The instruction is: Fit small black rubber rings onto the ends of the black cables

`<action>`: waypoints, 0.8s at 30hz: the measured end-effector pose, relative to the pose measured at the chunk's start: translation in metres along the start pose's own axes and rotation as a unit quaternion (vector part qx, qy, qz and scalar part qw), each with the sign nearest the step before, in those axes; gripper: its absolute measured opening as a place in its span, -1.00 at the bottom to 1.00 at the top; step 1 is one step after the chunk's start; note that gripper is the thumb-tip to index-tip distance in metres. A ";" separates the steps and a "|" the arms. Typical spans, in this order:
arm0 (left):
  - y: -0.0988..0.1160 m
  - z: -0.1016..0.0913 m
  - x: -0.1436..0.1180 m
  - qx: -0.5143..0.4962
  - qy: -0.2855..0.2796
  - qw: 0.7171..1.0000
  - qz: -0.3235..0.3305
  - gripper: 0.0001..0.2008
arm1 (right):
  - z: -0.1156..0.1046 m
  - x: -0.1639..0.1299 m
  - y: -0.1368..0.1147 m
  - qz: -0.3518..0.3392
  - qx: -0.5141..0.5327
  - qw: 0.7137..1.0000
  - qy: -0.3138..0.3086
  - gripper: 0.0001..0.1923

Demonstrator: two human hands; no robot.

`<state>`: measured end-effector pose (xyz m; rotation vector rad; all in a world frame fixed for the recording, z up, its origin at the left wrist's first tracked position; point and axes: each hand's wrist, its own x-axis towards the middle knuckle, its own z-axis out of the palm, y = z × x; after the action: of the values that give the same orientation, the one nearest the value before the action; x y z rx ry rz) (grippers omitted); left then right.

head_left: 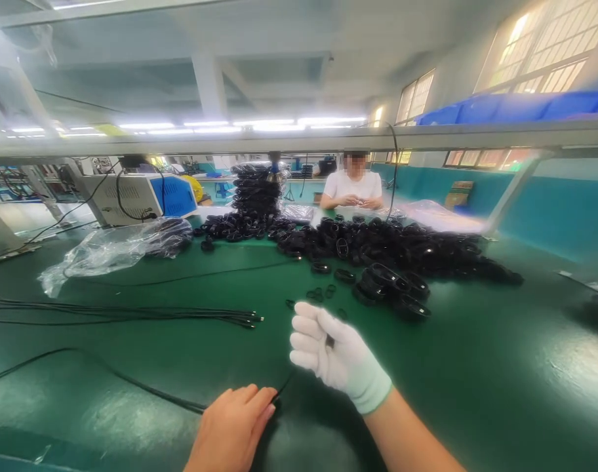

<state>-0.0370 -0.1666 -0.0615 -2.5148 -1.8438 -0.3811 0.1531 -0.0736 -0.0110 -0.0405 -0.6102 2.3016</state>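
My right hand (331, 354), in a white glove, is curled around the end of a thin black cable (132, 383) over the green table (476, 367). My bare left hand (235, 426) pinches the same cable lower down, close to the table's near edge. The cable runs off to the left across the table. A bundle of black cables (132, 313) with plug ends lies left of my hands. Just beyond my right hand sit a few coiled black cables (392, 288) and small loose loops.
A large heap of coiled black cables (402, 246) spreads across the far table, with a tall stack (257, 187) behind. Clear plastic bags (112, 252) lie at left. A white and blue machine (141, 196) stands at back left. A person (353, 187) sits opposite.
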 end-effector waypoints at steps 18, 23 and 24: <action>-0.007 -0.109 0.055 -0.078 -0.007 0.990 0.115 -0.87 | -0.005 -0.007 0.038 0.225 -0.116 0.963 -0.092 -0.51; -0.003 -0.098 0.063 -0.160 -0.001 0.984 0.079 -0.87 | -0.002 -0.008 0.045 0.235 -0.109 0.962 -0.081 -0.44; -0.003 -0.094 0.065 -0.182 -0.001 0.981 0.071 -0.88 | 0.000 -0.008 0.046 0.235 -0.103 0.963 -0.080 -0.44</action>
<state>-0.0400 -0.1176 0.0422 -2.8527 -1.7150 -0.7752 0.1290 -0.1072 -0.0327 -0.1093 -1.0130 2.7039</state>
